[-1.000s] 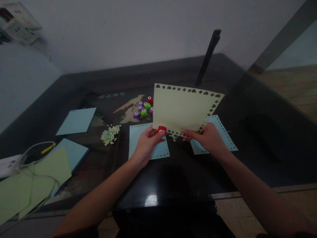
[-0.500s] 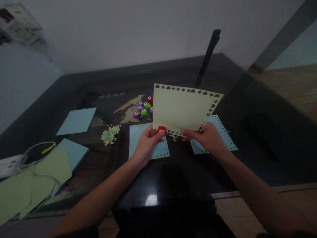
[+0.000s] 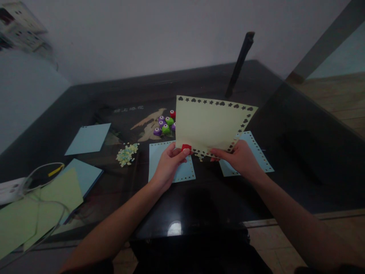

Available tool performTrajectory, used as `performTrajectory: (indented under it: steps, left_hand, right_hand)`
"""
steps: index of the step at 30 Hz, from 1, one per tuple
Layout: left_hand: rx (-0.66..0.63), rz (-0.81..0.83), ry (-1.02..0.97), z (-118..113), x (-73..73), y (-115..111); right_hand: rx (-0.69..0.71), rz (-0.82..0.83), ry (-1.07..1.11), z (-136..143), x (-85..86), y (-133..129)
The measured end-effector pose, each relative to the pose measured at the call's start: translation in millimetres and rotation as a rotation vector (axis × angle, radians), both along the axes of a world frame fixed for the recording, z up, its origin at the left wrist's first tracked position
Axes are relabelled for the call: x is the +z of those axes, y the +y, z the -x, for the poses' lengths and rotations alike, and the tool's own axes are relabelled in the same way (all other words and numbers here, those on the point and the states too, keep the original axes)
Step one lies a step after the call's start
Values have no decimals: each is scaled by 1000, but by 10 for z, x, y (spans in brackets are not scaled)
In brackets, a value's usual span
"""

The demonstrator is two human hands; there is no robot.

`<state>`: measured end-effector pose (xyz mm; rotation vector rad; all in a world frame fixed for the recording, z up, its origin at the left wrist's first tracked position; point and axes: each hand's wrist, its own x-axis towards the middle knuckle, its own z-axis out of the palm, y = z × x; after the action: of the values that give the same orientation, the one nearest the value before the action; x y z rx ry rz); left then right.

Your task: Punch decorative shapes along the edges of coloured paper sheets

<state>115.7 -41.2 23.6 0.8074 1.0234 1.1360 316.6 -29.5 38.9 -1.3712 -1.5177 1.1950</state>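
Observation:
A pale yellow sheet of paper [image 3: 211, 121] is held up over the table, with heart and star holes along its top, right and part of its bottom edge. My left hand [image 3: 170, 163] is closed on a small red craft punch [image 3: 186, 147], which sits at the sheet's lower left corner, thumb on top. My right hand [image 3: 241, 160] pinches the sheet's lower right edge between thumb and fingers. Beneath lie two blue sheets with punched borders, a left one [image 3: 155, 163] and a right one [image 3: 256, 152], both partly covered by my hands.
Several purple, green and red craft punches [image 3: 165, 129] stand behind the sheet. A heap of paper cutouts [image 3: 127, 155] lies to the left, near a blue sheet [image 3: 88, 139]. Further left are yellow sheets [image 3: 54, 201] under a white cable [image 3: 61, 205]. A dark post [image 3: 241, 62] rises at the back.
Almost nothing differs. Both hands keep their hold on the sheet and the red punch, while the view shifts very slightly.

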Motion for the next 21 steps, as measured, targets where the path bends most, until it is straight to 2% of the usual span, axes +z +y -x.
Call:
performTrajectory:
  steps: [21]
  left_hand:
    - [-5, -23, -8, 3, 5, -7]
  right_hand:
    - [0, -3, -43, 12, 55, -15]
